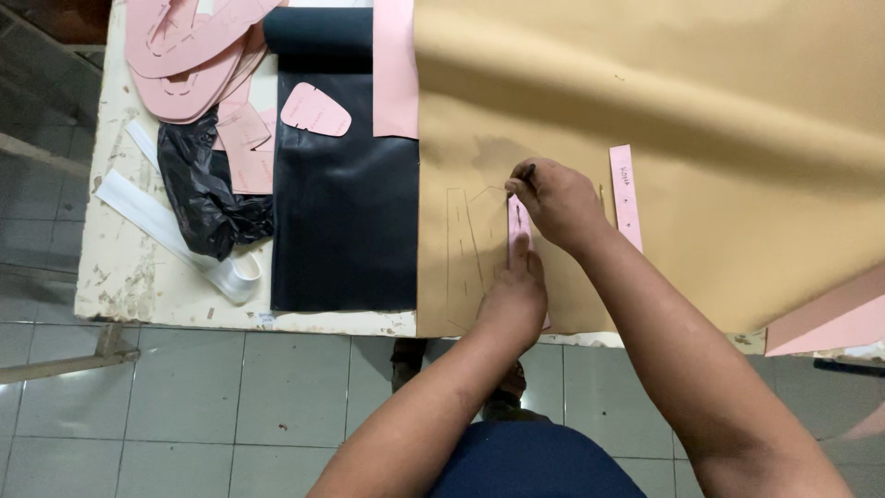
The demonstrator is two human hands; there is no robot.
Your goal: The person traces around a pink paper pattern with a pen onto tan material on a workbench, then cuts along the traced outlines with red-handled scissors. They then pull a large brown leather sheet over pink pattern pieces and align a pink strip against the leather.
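While the left hand (516,300) presses the pink strip (517,231) flat on the tan sheet (701,138), keep the pen (522,175), pinched in the right hand (558,203), snug against its edge, I'd say.

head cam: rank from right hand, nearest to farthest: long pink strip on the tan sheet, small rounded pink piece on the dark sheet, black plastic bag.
From the right hand:
1. Long pink strip, just to its right on the tan sheet.
2. Small rounded pink piece, up and left on the dark sheet.
3. Black plastic bag, farther left on the table.
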